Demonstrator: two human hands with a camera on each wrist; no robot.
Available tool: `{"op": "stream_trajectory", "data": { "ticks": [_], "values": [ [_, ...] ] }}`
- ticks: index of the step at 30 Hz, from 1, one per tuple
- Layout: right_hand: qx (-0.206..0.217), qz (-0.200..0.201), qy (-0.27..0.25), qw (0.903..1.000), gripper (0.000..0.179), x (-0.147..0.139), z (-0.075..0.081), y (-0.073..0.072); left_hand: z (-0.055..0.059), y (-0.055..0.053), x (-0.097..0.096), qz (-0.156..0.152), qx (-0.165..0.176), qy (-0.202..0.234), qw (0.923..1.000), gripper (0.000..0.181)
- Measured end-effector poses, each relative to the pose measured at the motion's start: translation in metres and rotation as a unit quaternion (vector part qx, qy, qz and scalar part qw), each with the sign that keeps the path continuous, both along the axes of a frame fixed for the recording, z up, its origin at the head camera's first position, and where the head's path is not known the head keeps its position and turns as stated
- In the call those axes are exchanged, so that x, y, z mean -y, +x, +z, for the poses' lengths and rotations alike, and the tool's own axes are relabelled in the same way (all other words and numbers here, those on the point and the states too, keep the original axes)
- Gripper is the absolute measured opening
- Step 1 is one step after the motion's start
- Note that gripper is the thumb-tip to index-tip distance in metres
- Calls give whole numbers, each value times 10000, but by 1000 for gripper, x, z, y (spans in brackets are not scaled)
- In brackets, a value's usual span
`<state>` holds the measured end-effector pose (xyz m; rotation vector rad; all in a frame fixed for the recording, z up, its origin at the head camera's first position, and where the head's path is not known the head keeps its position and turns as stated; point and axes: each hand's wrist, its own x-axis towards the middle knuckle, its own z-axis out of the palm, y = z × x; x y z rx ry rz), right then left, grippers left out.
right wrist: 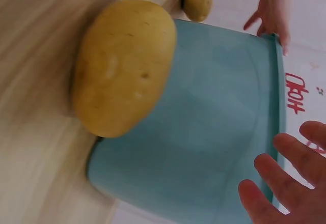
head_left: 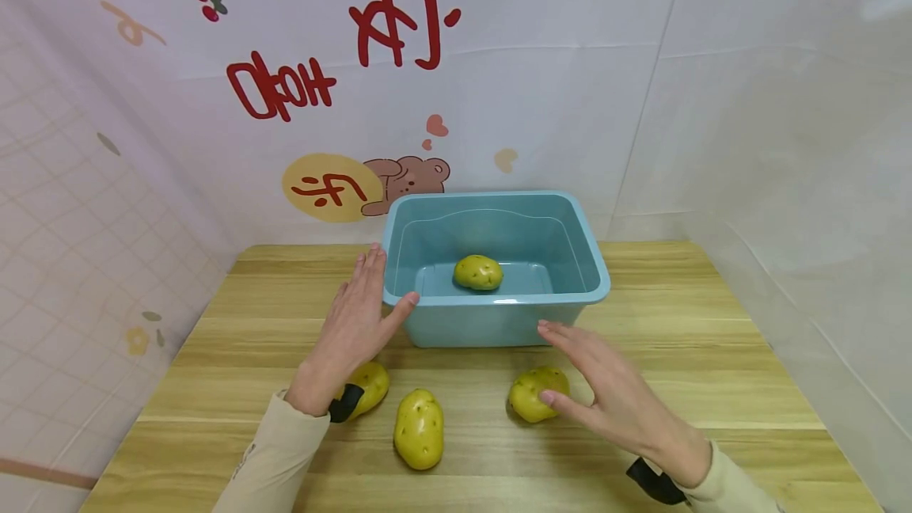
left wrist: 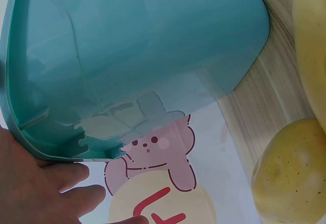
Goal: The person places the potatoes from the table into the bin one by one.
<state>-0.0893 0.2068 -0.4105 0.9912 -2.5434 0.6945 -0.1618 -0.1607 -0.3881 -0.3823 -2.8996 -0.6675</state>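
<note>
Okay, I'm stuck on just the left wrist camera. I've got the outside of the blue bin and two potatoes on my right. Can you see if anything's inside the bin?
Observer: Yes, the head view shows one potato lying inside the blue bin.
Operator: Good. Where's the right hand, then?
Observer: In the head view, the right hand is close to the rightmost potato on the table.
Operator: Has it wrapped its fingers round that one?
Observer: No, the right wrist view shows four fingers spread apart, away from that potato; whether the thumb touches it, I can't tell.
</note>
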Motion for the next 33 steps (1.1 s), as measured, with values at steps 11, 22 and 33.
{"op": "stream_trajectory", "data": {
  "ticks": [11, 22, 33],
  "values": [
    [22, 171, 228, 9996, 79, 1, -26, 1, 1, 0, 0, 3, -22, -33, 10000, 97],
    [198, 202, 502, 9983, 78, 1, -45, -2, 1, 1, 0, -7, -11, -7, 10000, 96],
    [557, 221, 743, 9954, 82, 4, -57, -7, 1, 1, -1, 7, 38, -32, 10000, 97]
  ]
}}
